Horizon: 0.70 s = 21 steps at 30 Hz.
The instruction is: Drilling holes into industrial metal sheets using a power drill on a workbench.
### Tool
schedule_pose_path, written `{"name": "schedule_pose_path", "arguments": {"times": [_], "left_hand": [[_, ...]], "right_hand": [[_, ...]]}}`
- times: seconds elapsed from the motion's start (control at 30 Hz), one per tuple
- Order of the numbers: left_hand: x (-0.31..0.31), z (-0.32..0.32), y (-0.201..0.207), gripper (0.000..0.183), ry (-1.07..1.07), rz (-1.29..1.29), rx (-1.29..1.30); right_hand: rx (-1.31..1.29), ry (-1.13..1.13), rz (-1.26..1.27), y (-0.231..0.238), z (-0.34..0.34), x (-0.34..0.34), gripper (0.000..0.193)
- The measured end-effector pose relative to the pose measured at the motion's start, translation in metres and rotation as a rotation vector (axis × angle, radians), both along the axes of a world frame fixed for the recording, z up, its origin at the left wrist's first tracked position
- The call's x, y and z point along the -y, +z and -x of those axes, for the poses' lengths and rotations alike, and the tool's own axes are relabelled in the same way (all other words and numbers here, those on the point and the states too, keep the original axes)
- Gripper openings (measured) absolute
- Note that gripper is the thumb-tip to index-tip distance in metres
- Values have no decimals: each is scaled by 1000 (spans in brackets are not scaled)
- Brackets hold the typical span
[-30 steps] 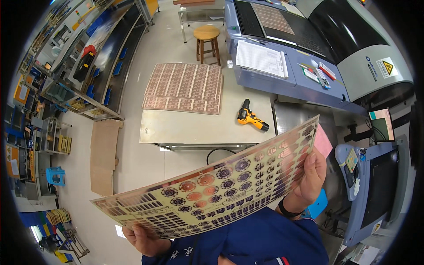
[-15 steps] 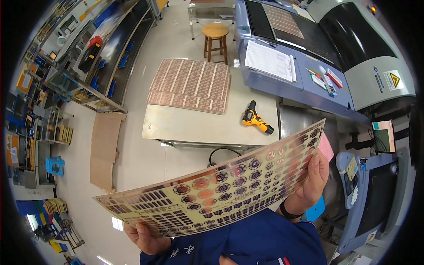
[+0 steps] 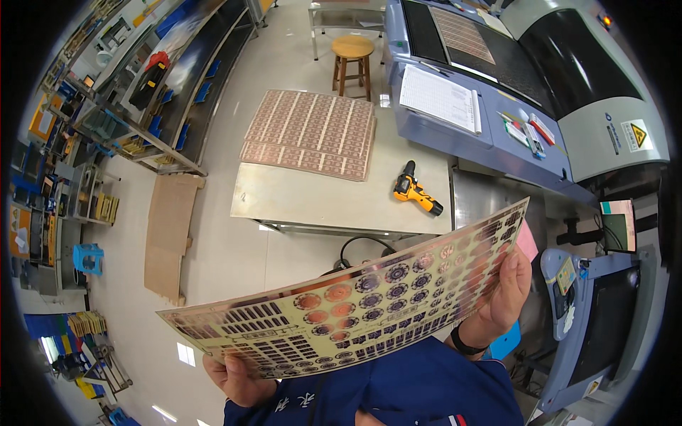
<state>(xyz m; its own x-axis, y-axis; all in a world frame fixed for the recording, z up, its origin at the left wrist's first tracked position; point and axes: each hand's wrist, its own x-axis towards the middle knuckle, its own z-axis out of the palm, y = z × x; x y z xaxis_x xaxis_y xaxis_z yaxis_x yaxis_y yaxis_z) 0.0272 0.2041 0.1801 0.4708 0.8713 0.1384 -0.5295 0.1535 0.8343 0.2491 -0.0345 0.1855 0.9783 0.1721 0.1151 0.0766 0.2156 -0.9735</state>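
Before my body I hold up a large thin circuit board panel, yellowish green with shiny coppery round and rectangular patterns. It is tilted, its right end higher than its left. My left hand pinches the lower left edge, thumb on the face. My right hand grips the right edge, with the fingers partly hidden behind the panel. A dark band circles my right wrist. Past the panel, a stack of copper-coloured panels and a yellow and black cordless drill lie on a pale table.
The table stands ahead, with a round wooden stool behind it. A blue-grey machine on the right carries a paper sheet and pens. Metal shelving runs along the left, near a brown board on the floor.
The panel has shifted slightly to the right with both hands still on it. Light reflections on its face have moved, and the whole view has shifted slightly.
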Motion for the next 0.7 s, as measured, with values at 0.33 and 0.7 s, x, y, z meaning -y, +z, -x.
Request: {"name": "schedule_pose_path", "arguments": {"times": [0.33,0.7], "left_hand": [[-5,6,-11,34,13,-7,-67],[-6,16,-17,24,93,26,-135]], "right_hand": [[-48,-42,6,3,12,2,40],[-54,33,26,11,23,3,46]]}}
